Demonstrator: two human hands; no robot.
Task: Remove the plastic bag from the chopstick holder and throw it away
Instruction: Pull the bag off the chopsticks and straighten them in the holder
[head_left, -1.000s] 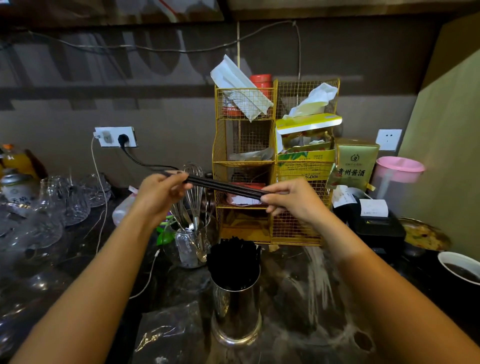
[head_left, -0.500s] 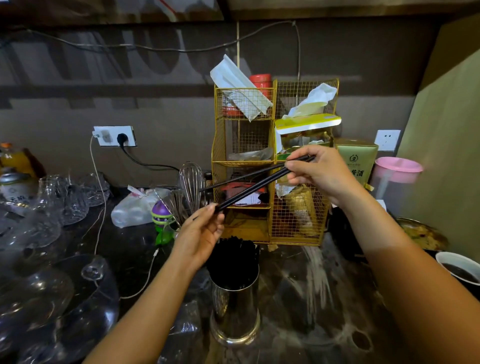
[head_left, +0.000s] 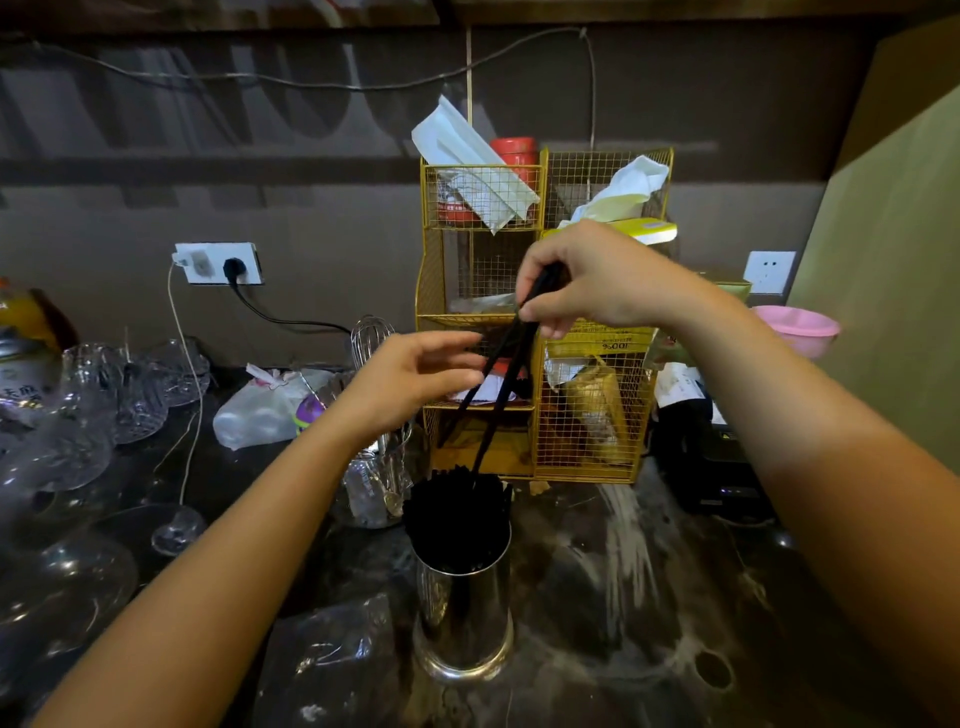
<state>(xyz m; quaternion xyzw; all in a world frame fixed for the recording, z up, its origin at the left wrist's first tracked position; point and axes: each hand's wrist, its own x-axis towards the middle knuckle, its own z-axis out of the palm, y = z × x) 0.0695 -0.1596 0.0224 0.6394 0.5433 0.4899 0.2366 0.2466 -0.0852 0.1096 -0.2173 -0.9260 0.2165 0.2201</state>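
Note:
A steel chopstick holder (head_left: 462, 618) stands on the dark counter, packed with black chopsticks (head_left: 457, 512). My right hand (head_left: 592, 280) pinches the top ends of a few black chopsticks (head_left: 501, 382) that slant steeply down, their tips at the holder's mouth. My left hand (head_left: 415, 379) hovers beside their shafts with fingers spread, holding nothing. A crumpled clear plastic bag (head_left: 332, 660) lies flat on the counter left of the holder's base.
A yellow wire rack (head_left: 540, 312) full of packets stands behind the holder. Glass cups (head_left: 104, 410), a whisk jar (head_left: 376, 478), a tied white bag (head_left: 265, 410) sit left. A black device (head_left: 711, 457) and pink bowl (head_left: 797, 330) sit right.
The chopsticks swung from level to nearly upright and came down to the holder's mouth. My left hand let go of their lower ends and opened; my right hand moved toward the centre.

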